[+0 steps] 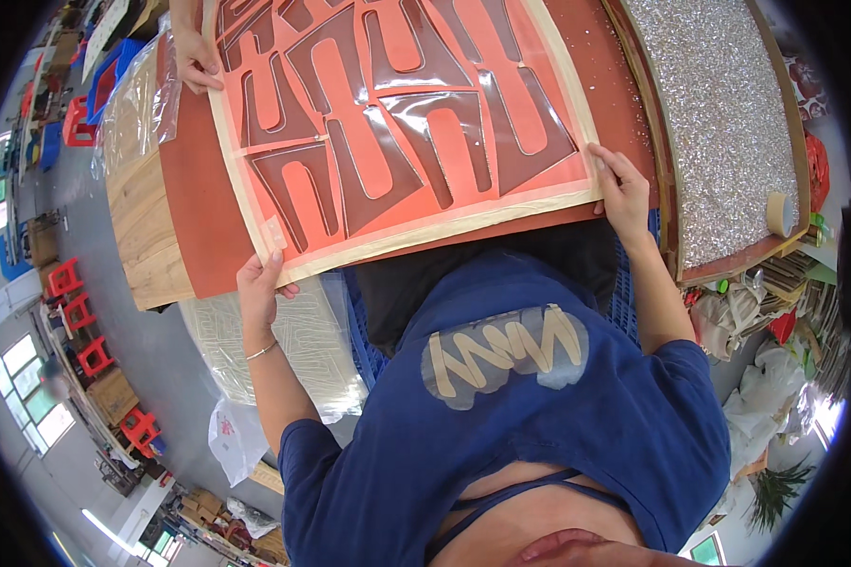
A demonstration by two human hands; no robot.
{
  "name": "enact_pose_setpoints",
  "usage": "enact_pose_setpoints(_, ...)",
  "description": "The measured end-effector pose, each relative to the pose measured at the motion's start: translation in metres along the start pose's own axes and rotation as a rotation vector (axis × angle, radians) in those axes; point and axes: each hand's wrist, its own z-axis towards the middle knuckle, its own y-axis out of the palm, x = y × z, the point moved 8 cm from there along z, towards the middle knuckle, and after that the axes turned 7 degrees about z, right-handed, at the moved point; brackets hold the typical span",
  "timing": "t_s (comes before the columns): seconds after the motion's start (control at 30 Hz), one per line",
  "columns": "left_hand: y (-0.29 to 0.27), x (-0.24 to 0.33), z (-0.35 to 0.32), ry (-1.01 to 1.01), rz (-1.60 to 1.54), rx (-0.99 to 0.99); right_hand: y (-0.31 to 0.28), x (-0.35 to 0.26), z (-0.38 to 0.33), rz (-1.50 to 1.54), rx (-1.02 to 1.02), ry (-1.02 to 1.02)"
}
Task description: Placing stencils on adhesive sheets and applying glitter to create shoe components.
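Note:
A large sheet (364, 142) with a glossy clear surface lies before me, pink with dark brown angular loop shapes. Cream tape (425, 230) borders its edges. At the near left corner my left hand (261, 286) pinches that border, thumb on top. My right hand (622, 194) grips the right edge close to the near right corner, fingers partly curled beneath. Another person's hand (196, 64) holds the left edge farther away. Beneath the sheet is a reddish-brown board (199, 208); whether the sheet touches it everywhere, I cannot tell.
On the right stands a wood-edged tray (667, 208) of silvery glitter-like material (728, 123), with a tape roll (780, 214) on its near corner. A wooden board (140, 222) and clear plastic film (142, 109) are at left. Below lies a plastic-wrapped bundle (265, 340). Red stools (95, 356) stand farther left.

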Motion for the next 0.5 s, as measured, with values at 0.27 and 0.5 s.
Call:
enact_pose_setpoints(0.27, -0.001, 0.002, -0.001, 0.054, -0.164, -0.019, -0.007, 0.006, -0.002, 0.184, 0.053, 0.137)
enact_pose_setpoints(0.5, 0.001, -0.002, 0.002, 0.001, -0.03, -0.024, 0.003, -0.004, 0.001, -0.057, -0.05, 0.018)
